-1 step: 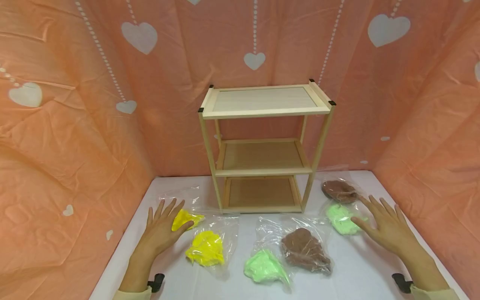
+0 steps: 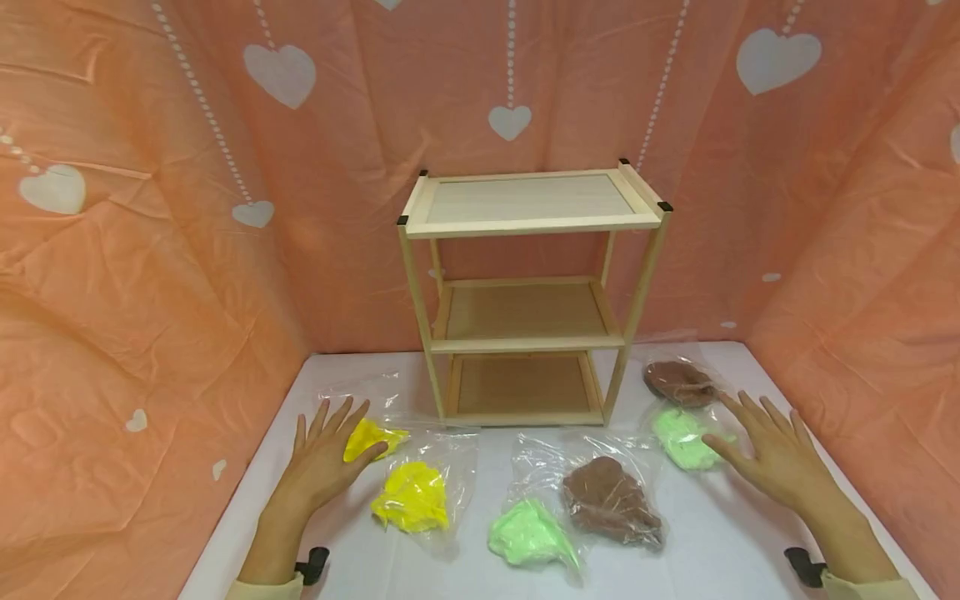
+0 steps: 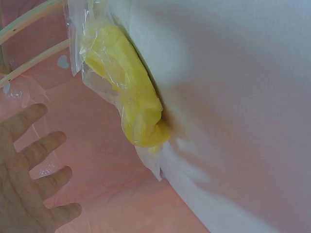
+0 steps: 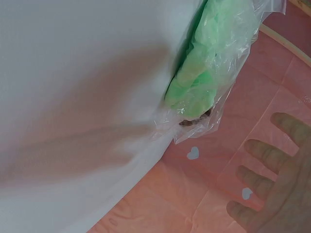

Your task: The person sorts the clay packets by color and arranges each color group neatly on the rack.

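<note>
My left hand (image 2: 324, 454) is held above the table's left side, its fingers spread and holding nothing. Nearest to it is a clear bag with a yellow clay-like lump (image 2: 371, 440), partly hidden behind the thumb; the left wrist view shows this hand apart from a bagged yellow lump (image 3: 131, 87). Closer to the front lies another bagged yellow lump (image 2: 412, 497). On the right side my right hand (image 2: 776, 454) is likewise spread with nothing in it. Beside its thumb is a bagged light green lump (image 2: 684, 437), with a bagged brown lump (image 2: 678, 382) behind.
A three-tier wooden shelf (image 2: 528, 342) with black corner caps stands at the back centre. At the front of the white table (image 2: 465, 575) lie a bagged green lump (image 2: 528, 533) and a bagged brown lump (image 2: 611, 500). Pink cloth (image 2: 345, 275) with white hearts encloses the table.
</note>
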Demonstrator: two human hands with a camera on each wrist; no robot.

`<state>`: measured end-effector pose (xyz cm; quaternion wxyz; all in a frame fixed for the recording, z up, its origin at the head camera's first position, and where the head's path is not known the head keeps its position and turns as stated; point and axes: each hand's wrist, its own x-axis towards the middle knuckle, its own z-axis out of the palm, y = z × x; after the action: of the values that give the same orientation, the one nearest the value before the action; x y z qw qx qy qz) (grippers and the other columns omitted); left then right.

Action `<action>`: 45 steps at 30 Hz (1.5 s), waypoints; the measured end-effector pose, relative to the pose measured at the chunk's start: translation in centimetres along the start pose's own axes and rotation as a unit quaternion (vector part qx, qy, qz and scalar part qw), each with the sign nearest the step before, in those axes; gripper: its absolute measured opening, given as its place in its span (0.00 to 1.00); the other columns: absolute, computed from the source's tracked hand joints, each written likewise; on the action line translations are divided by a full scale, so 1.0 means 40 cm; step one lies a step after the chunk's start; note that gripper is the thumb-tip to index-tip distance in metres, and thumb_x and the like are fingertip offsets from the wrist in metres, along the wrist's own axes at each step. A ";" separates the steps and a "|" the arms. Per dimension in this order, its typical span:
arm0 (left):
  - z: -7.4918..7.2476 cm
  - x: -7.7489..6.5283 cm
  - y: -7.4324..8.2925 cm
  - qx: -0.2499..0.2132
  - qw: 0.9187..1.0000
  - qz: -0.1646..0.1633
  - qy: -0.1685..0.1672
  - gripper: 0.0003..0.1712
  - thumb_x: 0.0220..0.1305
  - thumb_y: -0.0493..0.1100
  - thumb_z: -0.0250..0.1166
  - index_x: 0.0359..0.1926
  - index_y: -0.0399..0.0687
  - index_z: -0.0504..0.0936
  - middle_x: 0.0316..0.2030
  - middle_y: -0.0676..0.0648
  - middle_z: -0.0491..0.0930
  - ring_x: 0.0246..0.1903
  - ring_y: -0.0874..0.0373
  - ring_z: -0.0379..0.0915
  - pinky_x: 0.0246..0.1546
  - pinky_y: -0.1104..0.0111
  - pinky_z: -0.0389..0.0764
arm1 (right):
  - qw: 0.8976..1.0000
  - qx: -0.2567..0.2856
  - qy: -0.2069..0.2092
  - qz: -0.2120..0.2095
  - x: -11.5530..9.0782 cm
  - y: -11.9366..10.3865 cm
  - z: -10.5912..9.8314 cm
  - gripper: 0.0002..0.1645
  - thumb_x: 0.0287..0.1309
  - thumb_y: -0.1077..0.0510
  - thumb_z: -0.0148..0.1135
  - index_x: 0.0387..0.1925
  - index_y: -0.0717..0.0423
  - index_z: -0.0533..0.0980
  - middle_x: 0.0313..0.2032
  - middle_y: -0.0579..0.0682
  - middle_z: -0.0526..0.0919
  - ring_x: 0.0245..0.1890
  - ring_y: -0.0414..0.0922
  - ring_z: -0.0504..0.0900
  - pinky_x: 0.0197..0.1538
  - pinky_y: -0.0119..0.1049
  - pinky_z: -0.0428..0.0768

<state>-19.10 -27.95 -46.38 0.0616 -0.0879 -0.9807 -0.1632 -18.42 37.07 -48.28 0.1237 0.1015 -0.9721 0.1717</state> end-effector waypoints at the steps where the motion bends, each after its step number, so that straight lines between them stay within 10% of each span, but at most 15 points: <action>1: -0.001 0.000 0.000 0.000 1.000 -0.001 0.000 0.49 0.74 0.72 0.59 0.83 0.50 0.63 0.81 0.32 0.58 0.82 0.26 0.36 0.77 0.27 0.30 | 1.000 0.000 0.001 0.000 0.000 0.000 0.000 0.47 0.75 0.36 0.60 0.83 0.52 0.58 0.75 0.77 0.62 0.75 0.80 0.55 0.80 0.71 0.26; 26: -0.039 0.054 0.028 -0.017 0.999 0.047 0.019 0.48 0.76 0.66 0.62 0.84 0.47 0.60 0.82 0.34 0.57 0.82 0.29 0.43 0.80 0.31 0.37 | 0.999 0.038 -0.022 -0.006 0.060 0.032 0.009 0.47 0.76 0.40 0.60 0.80 0.65 0.59 0.73 0.83 0.61 0.72 0.83 0.57 0.79 0.75 0.33; 45: -0.090 0.136 0.074 -0.080 0.994 0.079 0.017 0.46 0.79 0.63 0.61 0.86 0.50 0.57 0.85 0.42 0.53 0.84 0.39 0.42 0.82 0.36 0.41 | 0.997 0.081 -0.011 -0.008 0.134 0.085 0.023 0.52 0.66 0.45 0.74 0.76 0.70 0.62 0.68 0.84 0.66 0.67 0.84 0.65 0.64 0.82 0.64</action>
<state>-23.52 -25.56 -41.27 0.0833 -0.1672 -0.9533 -0.2372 -24.51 39.05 -48.68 0.1060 0.1210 -0.9553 0.2481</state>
